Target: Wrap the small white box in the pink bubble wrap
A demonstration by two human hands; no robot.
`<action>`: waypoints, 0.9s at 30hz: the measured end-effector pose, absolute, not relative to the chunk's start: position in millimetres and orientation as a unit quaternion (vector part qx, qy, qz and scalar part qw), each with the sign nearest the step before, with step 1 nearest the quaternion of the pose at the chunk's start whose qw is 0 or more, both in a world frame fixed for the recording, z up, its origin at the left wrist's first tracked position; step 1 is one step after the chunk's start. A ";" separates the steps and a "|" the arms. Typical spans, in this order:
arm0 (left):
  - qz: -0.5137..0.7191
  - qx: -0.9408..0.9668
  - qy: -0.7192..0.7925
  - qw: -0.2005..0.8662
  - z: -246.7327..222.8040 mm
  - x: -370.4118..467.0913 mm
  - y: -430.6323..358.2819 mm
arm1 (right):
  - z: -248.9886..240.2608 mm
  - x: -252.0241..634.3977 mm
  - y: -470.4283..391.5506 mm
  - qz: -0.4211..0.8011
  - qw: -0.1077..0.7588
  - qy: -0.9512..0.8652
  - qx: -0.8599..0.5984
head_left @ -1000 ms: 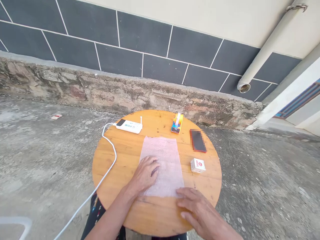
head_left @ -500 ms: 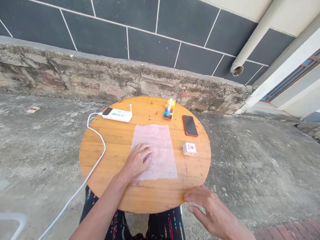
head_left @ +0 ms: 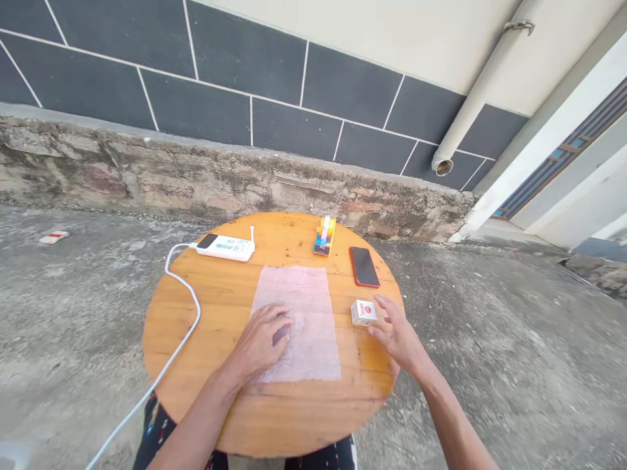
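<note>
A pinkish translucent sheet, which looks like bubble wrap [head_left: 313, 326], lies flat in the middle of the round wooden table. Resting on its left part is my left hand [head_left: 262, 343], fingers loosely spread and thumb apart from them. A dark patch shows between thumb and forefinger; whether it is shadow or an object I cannot make out. My right hand [head_left: 399, 334] is at the table's right side, just right of a small white box [head_left: 363, 313] with red print. Its thumb and fingers are apart, with nothing between them and a small gap to the box.
Behind the box lies a red-edged phone [head_left: 364, 266]. A yellow and blue tape dispenser [head_left: 324, 236] stands at the far edge of the table [head_left: 289, 418]. At the far left is a white device [head_left: 228, 248], its cable [head_left: 189, 333] running off the near left edge.
My right hand has come up from the near right edge to beside the white box. My left hand stays on the sheet. The view has tilted up slightly.
</note>
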State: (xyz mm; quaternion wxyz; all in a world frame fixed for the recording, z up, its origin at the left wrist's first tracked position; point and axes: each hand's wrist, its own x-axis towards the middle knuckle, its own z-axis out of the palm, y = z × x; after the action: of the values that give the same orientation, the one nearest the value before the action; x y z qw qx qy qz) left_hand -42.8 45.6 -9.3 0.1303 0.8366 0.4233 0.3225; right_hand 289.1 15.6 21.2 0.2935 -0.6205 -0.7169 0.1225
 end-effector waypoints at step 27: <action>0.372 0.725 0.569 0.115 -17.3 -58.3 55.3 | 52.0 170.5 32.3 0.222 0.355 -0.771 -0.480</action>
State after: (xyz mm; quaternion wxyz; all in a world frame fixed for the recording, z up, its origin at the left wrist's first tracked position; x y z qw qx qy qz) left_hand -58.3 55.3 -17.3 0.1150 0.7246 0.5688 0.3717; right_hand 170.5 32.3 52.0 0.3549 -0.4800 -0.7710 0.2220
